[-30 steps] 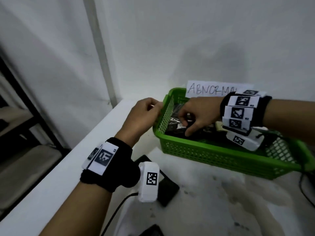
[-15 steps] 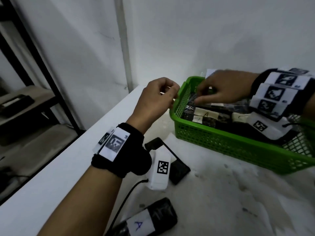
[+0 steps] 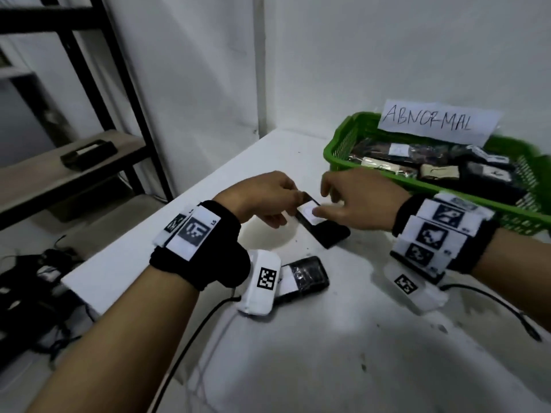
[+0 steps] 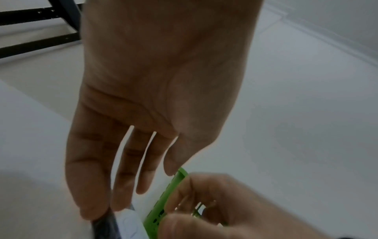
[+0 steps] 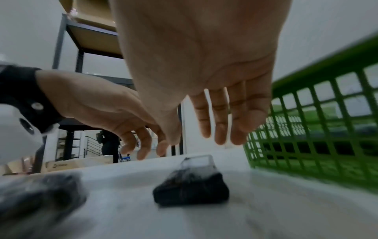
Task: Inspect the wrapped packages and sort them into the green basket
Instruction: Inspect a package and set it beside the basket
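Note:
A black wrapped package [image 3: 331, 234] with a white label lies on the white table, just left of the green basket [image 3: 338, 147]. My left hand [image 3: 268, 195] reaches its far end with fingers extended; in the left wrist view a fingertip [image 4: 92, 215] sits at the package's edge [image 4: 104, 226]. My right hand [image 3: 348, 201] hovers over the label, fingers spread and holding nothing. From the right wrist the package [image 5: 192, 187] rests flat below both hands. A second wrapped package [image 3: 307, 275] lies nearer me, beside my left wrist camera.
The basket [image 5: 319, 129] holds several wrapped packages and carries a paper sign [image 3: 432, 122] reading ABNORMAL on its back rim. The table's left edge [image 3: 167, 210] drops off towards a black metal shelf [image 3: 89, 70]. Camera cables trail over the near table.
My right hand came out of the basket and down to the table. My left hand left the basket's corner and moved to the package. The view tilted downwards.

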